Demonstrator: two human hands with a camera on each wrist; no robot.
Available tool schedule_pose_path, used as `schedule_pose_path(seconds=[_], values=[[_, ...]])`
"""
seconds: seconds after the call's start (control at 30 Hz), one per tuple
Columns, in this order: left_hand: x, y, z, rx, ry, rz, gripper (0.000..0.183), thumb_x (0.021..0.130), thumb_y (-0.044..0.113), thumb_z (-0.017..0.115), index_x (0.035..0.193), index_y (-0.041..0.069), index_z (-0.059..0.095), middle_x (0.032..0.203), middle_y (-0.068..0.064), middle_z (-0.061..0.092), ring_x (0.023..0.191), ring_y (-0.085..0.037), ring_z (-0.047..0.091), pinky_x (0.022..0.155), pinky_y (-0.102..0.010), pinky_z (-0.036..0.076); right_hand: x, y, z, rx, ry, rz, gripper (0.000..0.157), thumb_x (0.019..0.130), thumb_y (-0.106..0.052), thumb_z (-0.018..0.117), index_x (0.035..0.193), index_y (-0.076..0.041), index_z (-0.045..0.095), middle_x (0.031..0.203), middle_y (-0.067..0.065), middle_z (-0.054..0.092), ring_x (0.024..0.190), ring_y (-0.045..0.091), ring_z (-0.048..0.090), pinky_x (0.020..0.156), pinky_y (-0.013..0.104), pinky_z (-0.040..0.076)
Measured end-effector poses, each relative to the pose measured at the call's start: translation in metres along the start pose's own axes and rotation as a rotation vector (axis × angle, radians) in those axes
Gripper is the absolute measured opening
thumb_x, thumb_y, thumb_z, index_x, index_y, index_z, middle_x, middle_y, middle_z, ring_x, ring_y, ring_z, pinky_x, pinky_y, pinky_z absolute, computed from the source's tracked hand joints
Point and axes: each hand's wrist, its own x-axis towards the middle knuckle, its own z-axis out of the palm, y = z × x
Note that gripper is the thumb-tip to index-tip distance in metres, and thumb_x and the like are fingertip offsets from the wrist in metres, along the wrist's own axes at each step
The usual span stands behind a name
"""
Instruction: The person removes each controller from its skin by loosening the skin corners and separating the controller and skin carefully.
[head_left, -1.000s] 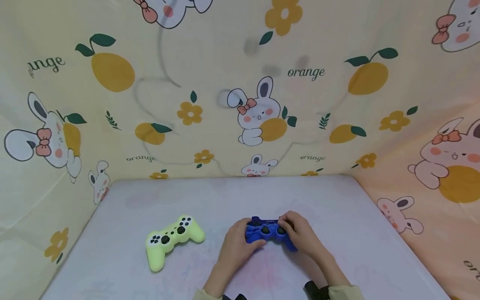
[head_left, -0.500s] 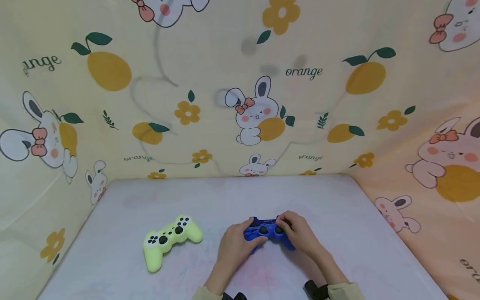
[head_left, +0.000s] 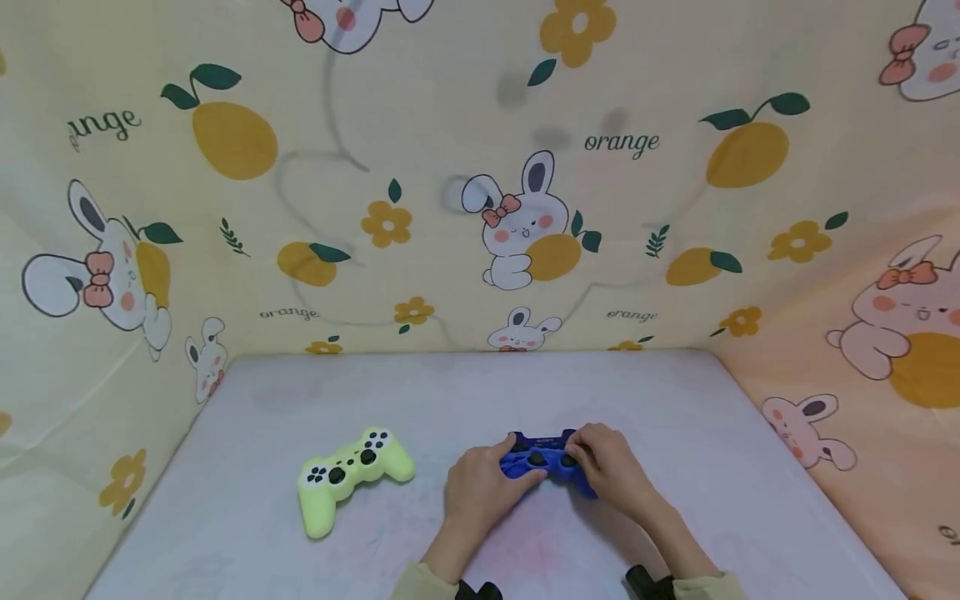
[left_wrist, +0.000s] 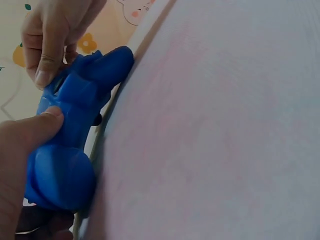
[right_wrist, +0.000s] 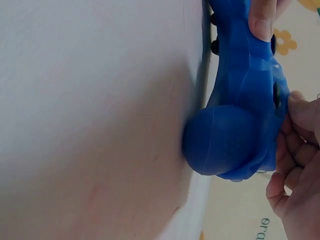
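Note:
A blue game controller [head_left: 551, 468] is held just over the white tabletop. Its upper part [head_left: 542, 442] is darker blue, and a brighter blue, rubbery-looking sleeve [left_wrist: 65, 172] wraps its grips and lower face. My left hand [head_left: 483, 490] grips the left side, with the thumb [left_wrist: 47, 122] pressed on the blue surface. On the other side, my right hand [head_left: 613, 468] pinches the upper right edge between thumb [right_wrist: 299, 107] and curled fingers. A lime-green controller [head_left: 352, 472] with black sticks lies face up to the left, untouched.
The white tabletop [head_left: 420, 392] ends at a printed curtain [head_left: 420, 150] with rabbits and oranges at the back and both sides. Dark wrist straps [head_left: 649, 582] show below the hands, beside the light sleeves.
The head view has shifted slightly. Both hands stay on the blue controller, and the right fingertips move a little along its upper right edge. The green controller stays put.

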Motion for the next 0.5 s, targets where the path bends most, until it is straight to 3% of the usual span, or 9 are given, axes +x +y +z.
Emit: schedule_pose_path(seconds=[0.27,0.5], values=[[0.0,0.006,0.002,0.023,0.0,-0.012,0.077,0.07,0.078,0.066,0.123,0.023,0.071,0.098,-0.01,0.073,0.077,-0.022,0.067,0.053,-0.034,0.049,-0.007,-0.001,-0.004,0.027,0.029,-0.034,0.008,0.093,-0.011,0.067,0.087,-0.016,0.064,0.076,-0.012,0.057,0.072,0.003,0.043,0.072,0.039,0.029],[0.001,0.006,-0.001,0.002,0.001,-0.003,0.076,0.073,0.076,0.066,0.124,0.02,0.071,0.099,-0.011,0.073,0.08,-0.025,0.068,0.057,-0.036,0.052,-0.013,-0.009,-0.002,0.015,0.06,-0.038,0.02,0.085,-0.001,0.073,0.085,-0.018,0.065,0.076,-0.015,0.056,0.073,0.002,0.044,0.073,0.041,0.03]])
